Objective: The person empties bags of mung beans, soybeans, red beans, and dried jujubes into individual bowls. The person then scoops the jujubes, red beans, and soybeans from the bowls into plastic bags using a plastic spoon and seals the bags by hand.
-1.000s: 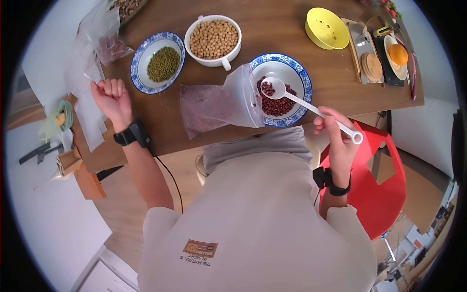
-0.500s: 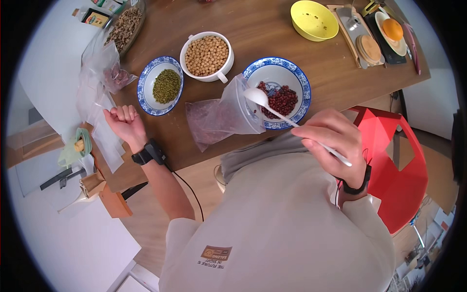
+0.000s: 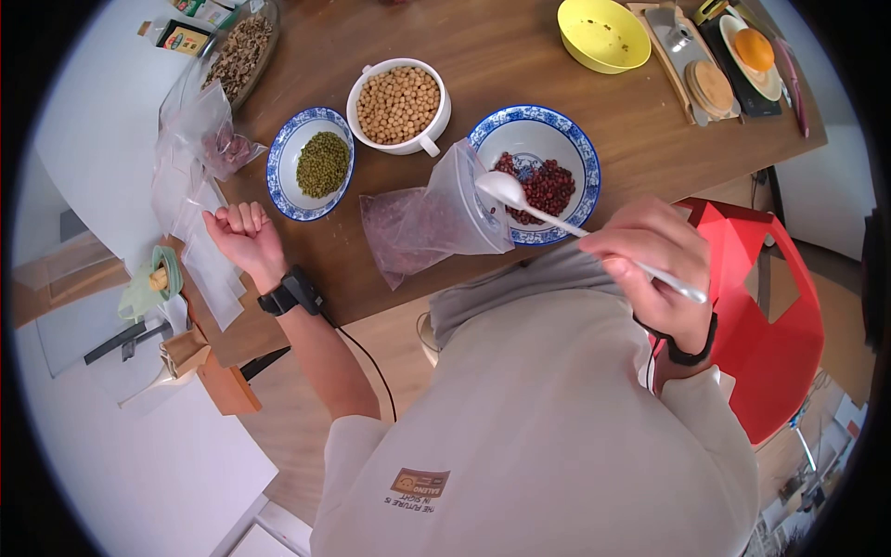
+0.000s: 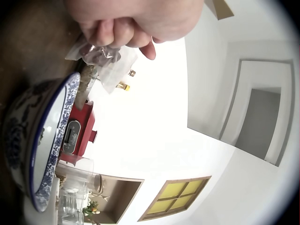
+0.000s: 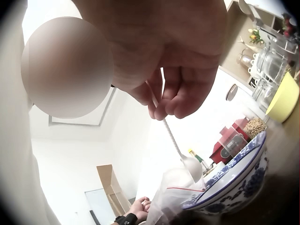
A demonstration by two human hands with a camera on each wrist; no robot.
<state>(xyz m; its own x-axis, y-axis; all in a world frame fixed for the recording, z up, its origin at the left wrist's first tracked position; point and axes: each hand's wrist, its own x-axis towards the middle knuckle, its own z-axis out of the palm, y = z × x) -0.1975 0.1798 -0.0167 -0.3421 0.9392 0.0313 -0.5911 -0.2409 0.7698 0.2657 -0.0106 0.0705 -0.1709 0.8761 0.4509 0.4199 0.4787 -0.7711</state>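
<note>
My right hand [image 3: 657,269] pinches the handle of a white long-handled spoon [image 3: 548,216], also seen in the right wrist view. The spoon's bowl is turned over at the open mouth of a clear zip bag [image 3: 418,227], which lies on its side against the rim of a blue-and-white bowl [image 3: 583,153]. Dark red beans [image 3: 548,188] lie in that bowl. Palm up and holding nothing, my left hand [image 3: 249,239] rests by the table's left edge with its fingers loosely curled. Near it stands a smaller patterned bowl [image 3: 286,148] of green mung beans [image 3: 323,165].
A white handled pot [image 3: 430,130] of chickpeas stands behind the bowls. At the far right are a yellow bowl [image 3: 580,32] and a plate with an orange [image 3: 754,49]. Plastic bags [image 3: 200,186] lie at the left edge, and a red chair [image 3: 770,325] stands at the right.
The spoon, level with beans over the large bowl earlier, moved left to the bag's mouth and turned over. My right hand rolled with it. The left hand stayed put as the head view shifted.
</note>
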